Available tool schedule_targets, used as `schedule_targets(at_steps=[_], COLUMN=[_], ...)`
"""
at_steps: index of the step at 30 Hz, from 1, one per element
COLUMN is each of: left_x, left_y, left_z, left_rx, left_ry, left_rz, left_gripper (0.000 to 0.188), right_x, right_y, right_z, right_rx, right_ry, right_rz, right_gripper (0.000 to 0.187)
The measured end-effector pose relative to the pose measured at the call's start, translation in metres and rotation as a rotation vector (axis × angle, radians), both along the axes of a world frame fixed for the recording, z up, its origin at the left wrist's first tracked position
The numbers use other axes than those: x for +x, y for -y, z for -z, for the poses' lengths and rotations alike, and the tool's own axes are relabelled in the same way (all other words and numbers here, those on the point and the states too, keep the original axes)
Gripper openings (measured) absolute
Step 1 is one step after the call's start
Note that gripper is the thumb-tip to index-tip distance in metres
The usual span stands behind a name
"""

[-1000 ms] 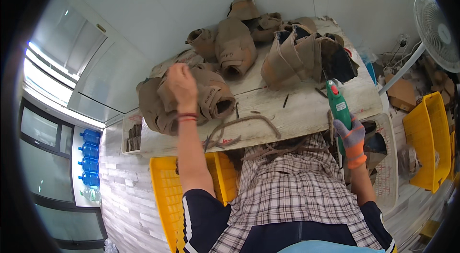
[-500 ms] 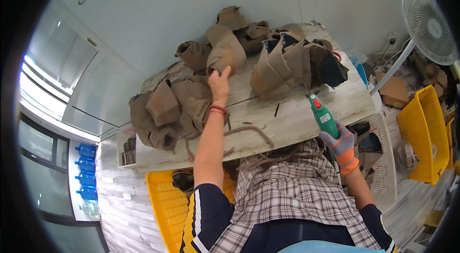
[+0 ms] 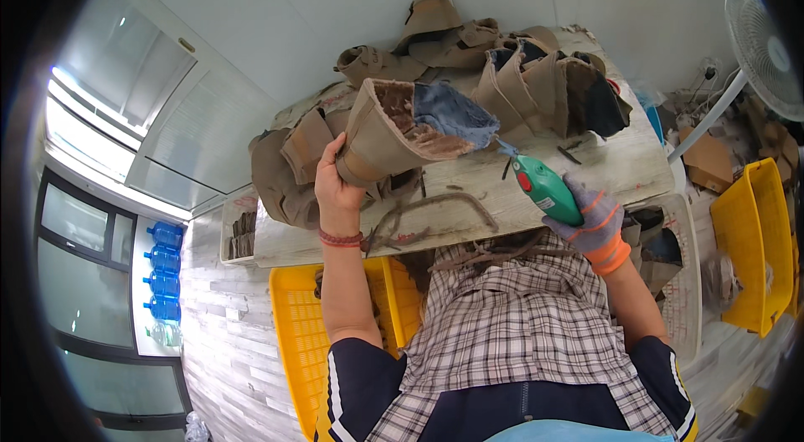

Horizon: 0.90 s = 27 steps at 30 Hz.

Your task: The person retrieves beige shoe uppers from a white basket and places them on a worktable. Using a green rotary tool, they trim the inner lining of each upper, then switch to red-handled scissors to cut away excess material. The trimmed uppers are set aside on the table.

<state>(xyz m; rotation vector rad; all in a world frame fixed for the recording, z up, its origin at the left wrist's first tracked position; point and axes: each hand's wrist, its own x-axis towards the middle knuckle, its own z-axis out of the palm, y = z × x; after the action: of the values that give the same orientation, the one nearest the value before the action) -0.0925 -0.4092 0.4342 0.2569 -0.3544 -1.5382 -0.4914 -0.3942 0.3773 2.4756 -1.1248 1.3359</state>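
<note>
Setup viewed from the head. A whitish, worn wooden bench [image 3: 624,166] is set against a white wall. A checked brown-and-white cloth apron [image 3: 519,316] is worn at its front edge. Below the bench, a yellow slatted plastic crate [image 3: 295,316] is placed at the left and a white perforated plastic crate [image 3: 687,308] at the right. Along the right rear of the bench, a nested row of tan fabric sleeves [image 3: 515,95] is laid, dark lining exposed at its right end. A heap of tan fabric sleeves [image 3: 276,182] is piled at the left.

Between these, a flared tan fabric sleeve with brown fuzzy and blue-grey lining [image 3: 377,141] is held tilted above the bench, wide mouth to the right. Its lower left side is clamped in the grip of the bare left hand [image 3: 337,182]. The grip of the right hand, gloved in grey and orange [image 3: 596,220], is closed around a green handheld power tool with a red button [image 3: 548,191]. The tool tip is positioned at the blue-grey lining's right edge; contact cannot be confirmed. A curved brown fabric strip [image 3: 435,200] is left near the bench's front edge, and a short dark scrap [image 3: 569,156] farther right.
</note>
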Motion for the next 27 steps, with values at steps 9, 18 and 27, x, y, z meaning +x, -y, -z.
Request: schedule_targets(at_steps=[9, 18, 27], left_x=[0.002, 0.058, -0.056], left_y=[0.001, 0.069, 0.119], left_z=[0.013, -0.002, 0.028], left_rx=[0.139, 0.534, -0.413], left_ry=[0.057, 2.085, 1.807], left_rz=[-0.163, -0.569, -1.598], left_gripper=[0.028, 0.041, 0.023], right_x=[-0.01, -0.024, -0.049], right_y=[0.007, -0.011, -0.024], right_z=[0.008, 0.025, 0.029], right_rx=[-0.111, 0.067, 0.166], right_ry=[-0.078, 0.058, 0.139], right_rz=[0.029, 0.121, 0.249], right_gripper=[0.068, 0.071, 0.068])
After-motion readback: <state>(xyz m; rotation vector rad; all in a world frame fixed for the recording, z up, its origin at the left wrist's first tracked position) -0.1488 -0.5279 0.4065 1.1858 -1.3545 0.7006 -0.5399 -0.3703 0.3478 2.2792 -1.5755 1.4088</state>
